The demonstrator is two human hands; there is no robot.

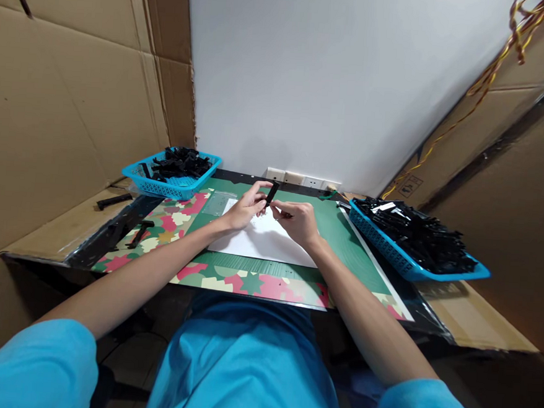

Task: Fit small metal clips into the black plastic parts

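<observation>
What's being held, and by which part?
The left hand holds a black piece from its lower end to near its top; the right hand is at the lower end, its grip unclear.

The black table (423, 309) carries a green patterned mat (359, 250) and two blue baskets (381, 247).

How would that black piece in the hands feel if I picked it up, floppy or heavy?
The black piece is probably stiff: it looks straight in the left hand. It's likely light too, being so slim.
</observation>
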